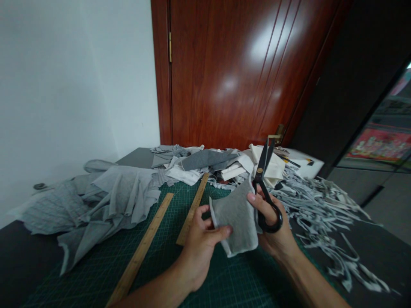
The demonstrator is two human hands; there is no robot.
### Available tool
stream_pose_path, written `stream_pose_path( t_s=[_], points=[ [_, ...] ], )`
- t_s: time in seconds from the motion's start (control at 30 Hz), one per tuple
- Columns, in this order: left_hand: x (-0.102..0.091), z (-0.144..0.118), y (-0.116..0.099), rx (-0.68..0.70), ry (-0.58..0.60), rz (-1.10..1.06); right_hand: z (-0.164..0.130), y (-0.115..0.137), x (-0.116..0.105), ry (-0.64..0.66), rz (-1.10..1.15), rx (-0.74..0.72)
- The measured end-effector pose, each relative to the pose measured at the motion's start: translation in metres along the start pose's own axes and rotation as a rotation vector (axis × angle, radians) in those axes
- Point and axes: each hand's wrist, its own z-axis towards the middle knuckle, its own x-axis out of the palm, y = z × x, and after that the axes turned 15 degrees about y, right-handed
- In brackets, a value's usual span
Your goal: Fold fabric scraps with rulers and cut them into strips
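Between my hands a small grey fabric piece (236,218) with pale edges is held up above the green cutting mat (160,265). My left hand (202,244) pinches its left side, thumb on the near face and fingers behind. My right hand (272,222) grips the fabric's right edge with the thumb. Black-handled scissors (265,184) hang on that same hand, their blades pointing up and away, slightly parted. Some of the right fingers are hidden behind the fabric and the scissor handles.
Two wooden rulers, a nearer one (141,248) and a farther one (194,209), lie on the mat. Grey cloth (118,192) is heaped at left, more fabric (208,160) at the back. Thin grey strips (314,201) pile up at right. Behind stands a wooden door (224,77).
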Motion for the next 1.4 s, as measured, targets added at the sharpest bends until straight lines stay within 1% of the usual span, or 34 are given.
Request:
stream_pose_path(
  t_s=[0.03,0.1,0.2,0.3,0.37,0.6,0.8,1.07,1.13,1.2,1.3,1.4],
  points=[
    [-0.003,-0.001,-0.003,0.040,-0.002,0.009,0.000,0.000,-0.002,-0.013,0.006,-0.002],
    [-0.007,-0.003,-0.009,0.106,0.033,0.016,0.002,0.000,-0.006,-0.042,0.015,-0.008],
    [-0.013,-0.005,-0.015,0.147,0.093,0.087,0.005,-0.001,-0.012,-0.075,0.016,-0.009],
    [-0.016,-0.005,-0.017,0.101,0.084,0.234,0.008,-0.003,-0.018,-0.107,0.013,-0.010],
    [-0.017,-0.005,-0.018,0.060,0.078,0.275,0.009,-0.005,-0.020,-0.125,0.008,-0.010],
    [-0.019,-0.004,-0.021,0.042,0.074,0.203,0.012,-0.007,-0.028,-0.124,-0.024,-0.027],
    [-0.019,-0.004,-0.028,0.028,0.095,0.144,0.014,-0.007,-0.033,-0.111,-0.061,-0.035],
    [-0.020,-0.005,-0.030,0.001,-0.016,0.105,0.015,-0.010,-0.037,-0.104,-0.118,-0.040],
    [-0.022,-0.005,-0.030,0.004,0.009,0.124,0.015,-0.010,-0.037,-0.105,-0.131,-0.037],
    [-0.025,-0.003,-0.034,0.007,0.070,0.132,0.017,-0.008,-0.039,-0.111,-0.148,-0.036],
    [-0.030,-0.002,-0.044,-0.025,0.179,0.140,0.020,-0.004,-0.043,-0.135,-0.181,-0.045],
    [-0.032,-0.001,-0.056,-0.039,0.243,0.160,0.022,-0.002,-0.046,-0.149,-0.215,-0.062]
  ],
)
